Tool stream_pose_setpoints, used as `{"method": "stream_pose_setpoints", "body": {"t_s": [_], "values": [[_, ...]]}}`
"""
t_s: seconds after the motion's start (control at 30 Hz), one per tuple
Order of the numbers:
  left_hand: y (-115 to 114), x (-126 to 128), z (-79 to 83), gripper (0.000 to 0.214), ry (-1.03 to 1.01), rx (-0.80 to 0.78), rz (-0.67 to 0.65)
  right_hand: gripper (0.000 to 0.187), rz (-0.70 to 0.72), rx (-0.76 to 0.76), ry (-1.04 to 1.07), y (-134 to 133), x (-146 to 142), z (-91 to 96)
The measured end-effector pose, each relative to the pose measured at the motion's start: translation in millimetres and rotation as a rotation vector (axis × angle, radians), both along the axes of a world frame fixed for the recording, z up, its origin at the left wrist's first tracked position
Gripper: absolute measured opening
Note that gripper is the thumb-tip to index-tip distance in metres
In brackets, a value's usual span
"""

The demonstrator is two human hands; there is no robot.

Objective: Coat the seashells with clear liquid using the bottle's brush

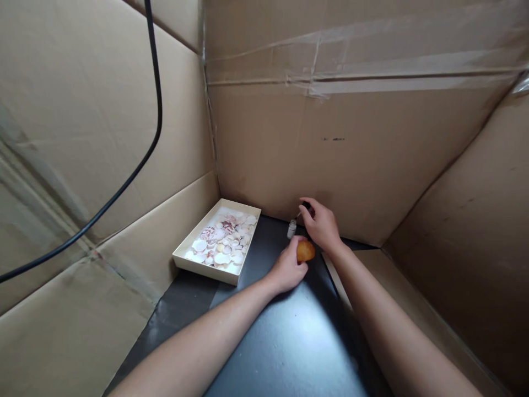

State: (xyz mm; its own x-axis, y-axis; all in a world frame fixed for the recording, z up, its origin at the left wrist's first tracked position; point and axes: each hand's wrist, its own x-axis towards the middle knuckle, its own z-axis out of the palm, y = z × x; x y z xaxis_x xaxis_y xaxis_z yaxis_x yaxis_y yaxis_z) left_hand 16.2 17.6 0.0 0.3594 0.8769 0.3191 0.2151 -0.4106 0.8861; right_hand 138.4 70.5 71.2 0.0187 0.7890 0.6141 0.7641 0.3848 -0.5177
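Observation:
My left hand (286, 270) is closed around a small orange shell (306, 251), held just above the black table surface (289, 336). My right hand (321, 223) is pinched on a small dark brush cap (306, 207), lifted a little above a tiny clear bottle (291, 229) that stands on the black surface near the back cardboard wall. The two hands are close together, right hand just behind the left.
A shallow cream tray (206, 263) full of several pale and pink-marked shells lies to the left on the black surface. Cardboard walls (351, 143) enclose the space on three sides. A black cable (124, 184) hangs across the left wall.

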Motion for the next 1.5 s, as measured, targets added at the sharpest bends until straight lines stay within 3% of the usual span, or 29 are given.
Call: {"method": "stream_pose_setpoints", "body": {"t_s": [0.6,1.5], "values": [[-2,1,0.3,0.052,0.02,-0.023,0.007,0.026,0.055,-0.168,-0.01,11,0,-21.5],[0,2,-1.6,0.051,0.008,-0.032,0.009,0.022,0.063,-0.279,-0.018,14,2,-25.5]]}}
